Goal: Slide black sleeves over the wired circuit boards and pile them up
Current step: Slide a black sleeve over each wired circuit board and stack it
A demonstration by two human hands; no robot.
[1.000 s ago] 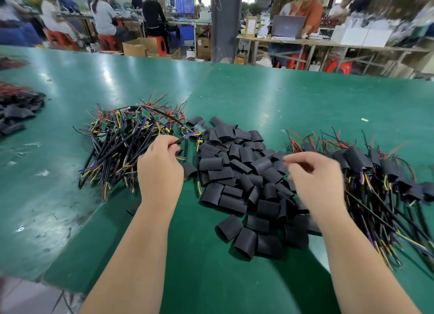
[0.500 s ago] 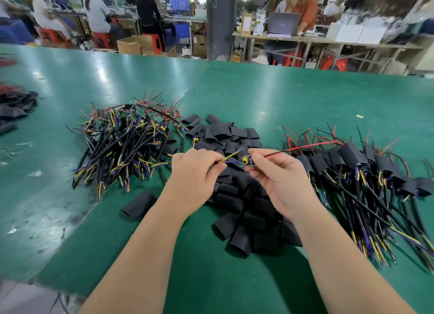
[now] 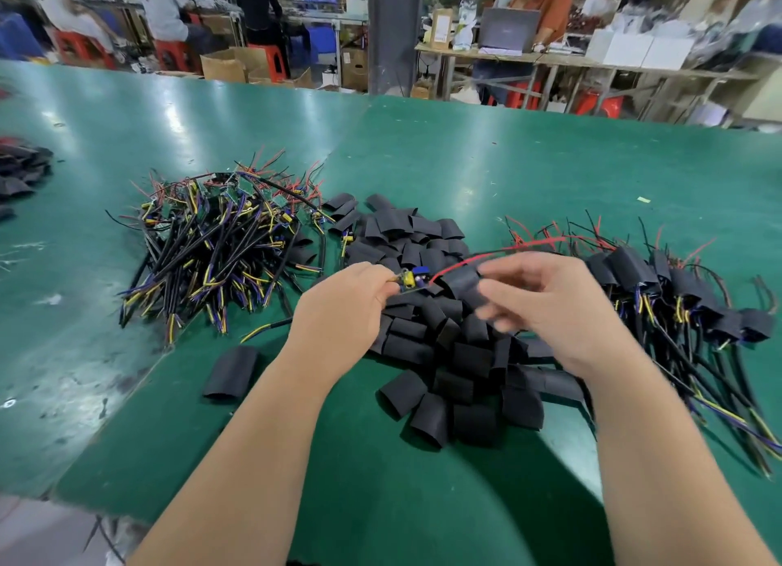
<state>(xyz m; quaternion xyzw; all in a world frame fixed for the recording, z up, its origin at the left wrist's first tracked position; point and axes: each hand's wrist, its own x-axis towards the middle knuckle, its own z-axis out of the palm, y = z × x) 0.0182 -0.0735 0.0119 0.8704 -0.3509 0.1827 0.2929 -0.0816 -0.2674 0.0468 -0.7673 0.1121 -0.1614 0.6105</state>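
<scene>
Your right hand [image 3: 550, 307] is blurred at the fingers [image 3: 495, 313] — whether they grip the sleeve [image 3: 463, 280] just beside them, I cannot tell. Your left hand [image 3: 342, 307] hides its own fingertips and the near end of the board [image 3: 412, 278] that it pinches. Both hands cover part of the loose sleeves [image 3: 402, 392]. The sleeved pile [image 3: 626, 265] is cut by the right edge, the dark pile [image 3: 21, 172] by the left — its content is unclear.

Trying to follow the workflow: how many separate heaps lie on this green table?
4: bare wired boards at left, loose black sleeves in the middle, sleeved boards at right, a dark heap cut off at far left. Others may lie out of view.
</scene>
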